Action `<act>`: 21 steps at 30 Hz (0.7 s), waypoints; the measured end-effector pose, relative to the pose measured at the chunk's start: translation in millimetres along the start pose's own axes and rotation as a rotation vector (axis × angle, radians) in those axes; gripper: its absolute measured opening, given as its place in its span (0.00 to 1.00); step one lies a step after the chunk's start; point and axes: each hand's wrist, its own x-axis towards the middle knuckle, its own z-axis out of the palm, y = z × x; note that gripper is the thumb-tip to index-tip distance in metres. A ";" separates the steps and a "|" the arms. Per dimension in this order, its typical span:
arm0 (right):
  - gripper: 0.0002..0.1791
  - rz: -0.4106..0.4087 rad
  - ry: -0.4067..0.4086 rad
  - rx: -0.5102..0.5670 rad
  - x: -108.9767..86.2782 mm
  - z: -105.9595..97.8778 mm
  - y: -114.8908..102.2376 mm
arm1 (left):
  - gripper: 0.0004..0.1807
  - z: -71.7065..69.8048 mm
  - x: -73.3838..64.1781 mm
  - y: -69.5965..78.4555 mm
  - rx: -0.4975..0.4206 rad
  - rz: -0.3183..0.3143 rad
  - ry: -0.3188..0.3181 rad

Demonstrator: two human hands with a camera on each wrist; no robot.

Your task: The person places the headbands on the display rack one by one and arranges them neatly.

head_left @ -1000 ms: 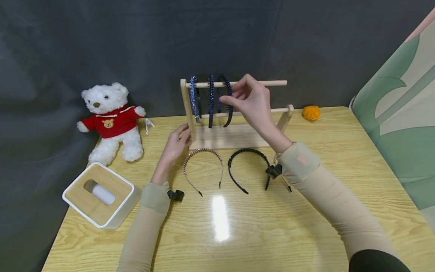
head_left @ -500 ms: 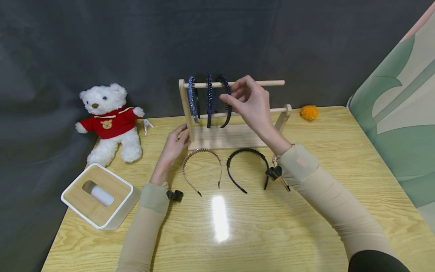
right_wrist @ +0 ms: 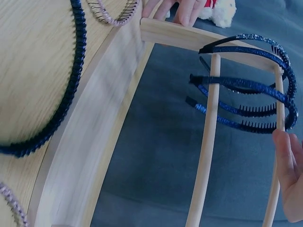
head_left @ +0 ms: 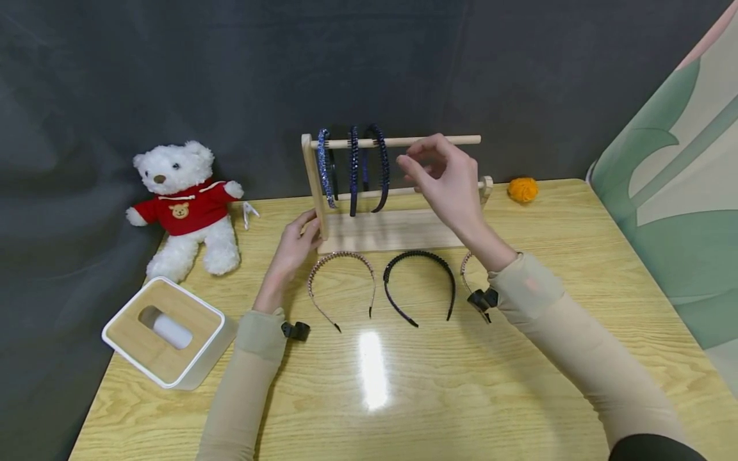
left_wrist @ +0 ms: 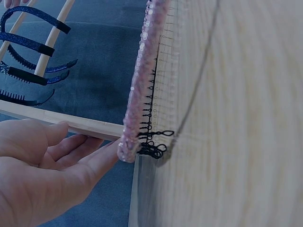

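Observation:
In the head view, my left hand rests against the outer side of a wooden rack's left upright, low by its base; the left wrist view shows the thumb and fingers along the wood. My right hand, fingers bent and holding nothing, is in front of the rack's upper rod, right of the hanging headbands. Over the rods hang a glittery blue headband, a dark blue headband and a toothed dark headband, the last nearest my right hand.
Before the rack lie a pink beaded headband, a black headband and another pink headband, partly covered by my right wrist. Left stand a white teddy bear and a lidded box. An orange pompom lies right.
My right hand has let go of the toothed dark headband and moved right, off it. The headband hangs on the rods. My left hand stays at the rack's upright.

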 end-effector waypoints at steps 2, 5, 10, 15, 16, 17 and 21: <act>0.11 -0.010 -0.006 -0.016 -1.0 -3.9 2.5 | 0.26 -0.4 -0.7 0.1 0.000 -0.001 -0.003; 0.10 -0.032 -0.017 -0.038 -2.6 -10.5 7.0 | 0.27 -0.9 -1.1 -0.2 0.002 -0.002 -0.004; 0.11 -0.068 -0.031 -0.050 -6.8 -24.2 12.7 | 0.26 -0.6 -0.2 -0.6 -0.001 -0.001 -0.003; 0.12 -0.022 -0.053 -0.096 -13.7 -39.7 16.9 | 0.26 -0.4 0.5 -0.3 0.002 -0.001 -0.002; 0.13 -0.007 -0.060 -0.106 -15.4 -42.9 17.9 | 0.26 -0.5 0.6 -0.3 0.002 -0.002 -0.003; 0.13 0.007 -0.066 -0.115 -17.3 -45.9 19.2 | 0.26 -0.6 0.7 -0.3 0.003 -0.003 -0.003; 0.15 0.059 -0.088 -0.135 -24.9 -57.1 26.0 | 0.26 -1.4 1.1 -0.7 0.004 -0.004 -0.003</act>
